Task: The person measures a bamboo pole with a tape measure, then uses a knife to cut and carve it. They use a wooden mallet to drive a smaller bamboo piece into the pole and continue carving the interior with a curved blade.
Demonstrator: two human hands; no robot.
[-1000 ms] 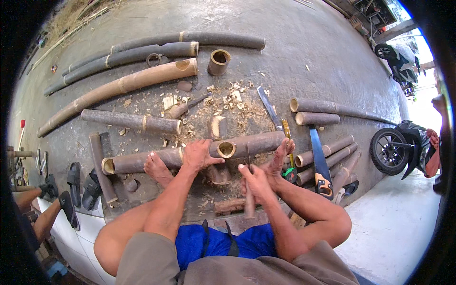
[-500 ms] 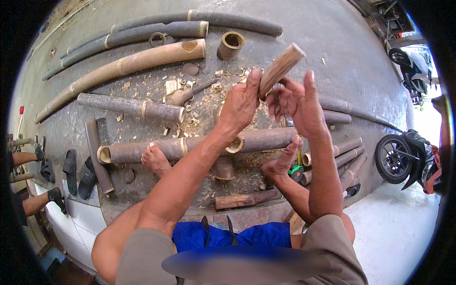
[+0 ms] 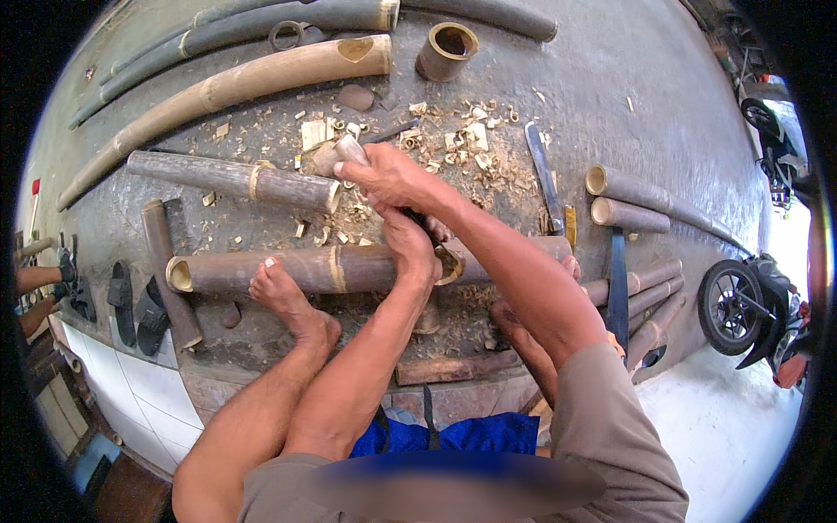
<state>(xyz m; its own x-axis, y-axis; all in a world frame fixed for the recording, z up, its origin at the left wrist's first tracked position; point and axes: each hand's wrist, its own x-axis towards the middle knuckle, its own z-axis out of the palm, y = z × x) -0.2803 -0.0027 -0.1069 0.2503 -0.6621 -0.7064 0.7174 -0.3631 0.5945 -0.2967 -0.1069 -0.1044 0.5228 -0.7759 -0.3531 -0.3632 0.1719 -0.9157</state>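
My right arm reaches across to the left. My right hand (image 3: 388,179) is closed around a short piece of wood (image 3: 352,150), whose pale end sticks out past the thumb. Just below it, my left hand (image 3: 408,244) has its fingers curled around what looks like the dark lower end of the same piece, mostly hidden between the hands. Both hands are over a thick bamboo pole (image 3: 296,271) lying crosswise in front of me. Beside my left wrist, a hole (image 3: 451,264) cut in the pole is partly covered. My bare left foot (image 3: 277,283) rests against the pole.
Wood chips (image 3: 475,137) litter the floor beyond the pole. A long blade (image 3: 545,179) lies to the right, and another dark blade (image 3: 617,292) stands near my right arm. More bamboo poles (image 3: 261,70) lie at far left. A motorbike wheel (image 3: 731,301) is at right.
The piece of wood has come down and left, and my right hand now grips it with my right arm crossing over. My left hand has dropped to the pole. The view has shifted slightly.
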